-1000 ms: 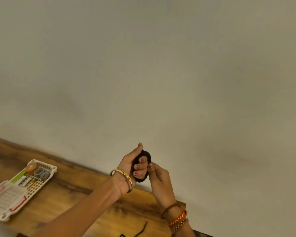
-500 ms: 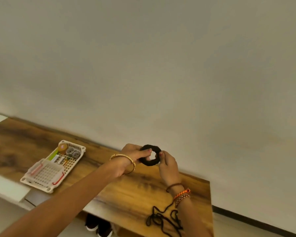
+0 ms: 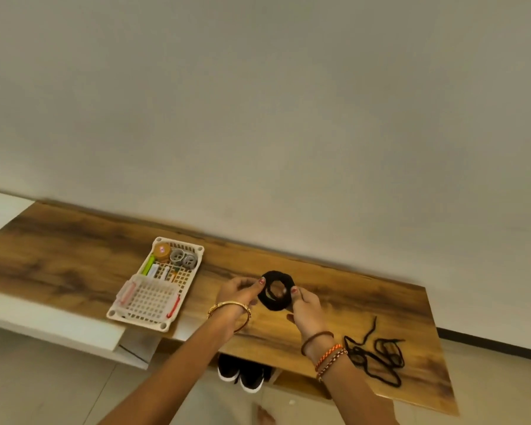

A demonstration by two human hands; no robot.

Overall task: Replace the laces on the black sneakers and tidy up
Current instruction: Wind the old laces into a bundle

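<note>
Tidying stage, I judge: your left hand (image 3: pixel 238 291) and right hand (image 3: pixel 305 305) pinch the coiled lace (image 3: pixel 276 290) at centre; next, set it in the basket (image 3: pixel 178 297) to the left.

Both forearms are seen bare, with no sleeves in view. A thin gold bangle (image 3: pixel 229 311) is worn at the wrist just behind the left hand (image 3: pixel 238 291). Behind the right hand (image 3: pixel 307 308), three bands are stacked: a plain brown one (image 3: pixel 314 340) nearest the hand, then an orange-and-red braided thread (image 3: pixel 328 354), then a beaded brown strand (image 3: pixel 333 361). The fingernails (image 3: pixel 261 281) are painted red.
</note>
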